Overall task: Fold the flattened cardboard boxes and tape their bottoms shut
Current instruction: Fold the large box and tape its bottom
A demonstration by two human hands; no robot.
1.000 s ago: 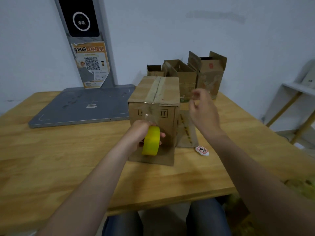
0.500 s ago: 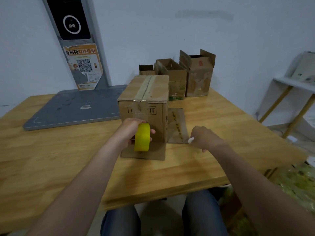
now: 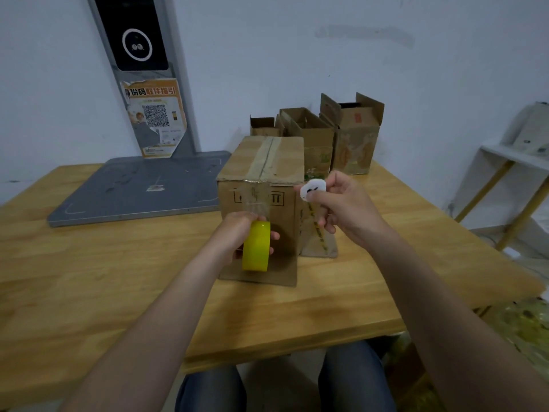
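Note:
A brown cardboard box (image 3: pixel 264 162) stands on the wooden table (image 3: pixel 89 278), its taped seam facing up. A strip of clear tape runs from that seam down the near face to a yellow tape roll (image 3: pixel 256 246). My left hand (image 3: pixel 237 233) grips the roll against the box's near face. To the right of the box's top edge, my right hand (image 3: pixel 341 206) is raised and pinches a small white cutter (image 3: pixel 312 189) with a dark mark. One lower flap of the box (image 3: pixel 319 242) sticks out at the right, behind my right hand.
Three open cardboard boxes (image 3: pixel 353 138) stand at the back of the table near the wall. A grey flat base plate (image 3: pixel 142 188) with an upright post and a QR poster (image 3: pixel 154 117) fills the back left. A white shelf (image 3: pixel 517 162) stands to the right.
My right hand reached down to the table beside the box, picked up the small white cutter and lifted it to the box's top edge. The left hand kept holding the tape roll.

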